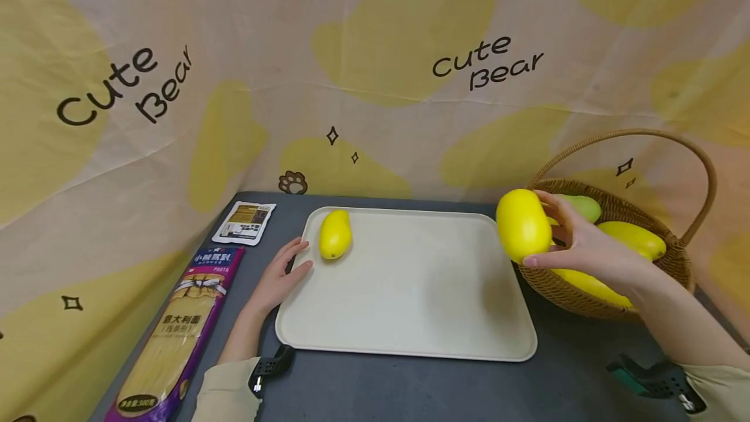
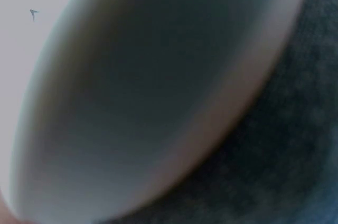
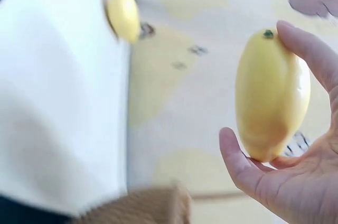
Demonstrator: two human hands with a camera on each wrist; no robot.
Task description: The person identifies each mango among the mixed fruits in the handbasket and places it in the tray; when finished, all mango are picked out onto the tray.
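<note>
In the head view my right hand [image 1: 577,239] grips a yellow mango [image 1: 523,225] between thumb and fingers, raised at the tray's right edge and in front of the basket. The right wrist view shows this mango [image 3: 269,97] pinched at its two ends, a small green stem spot at one of them. My left hand [image 1: 281,277] rests at the left rim of a white tray [image 1: 404,285], its fingers loosely spread. Beside those fingers, another yellow mango [image 1: 336,235] lies on the tray's upper left. The left wrist view is mostly a blurred close surface.
A wicker basket [image 1: 682,266] with a tall handle stands on the right, holding a green fruit [image 1: 584,207] and several yellow ones [image 1: 633,238]. Left of the tray lie a pasta pack [image 1: 176,337] and a small white packet [image 1: 244,223]. A patterned cloth [image 1: 375,83] hangs behind the table.
</note>
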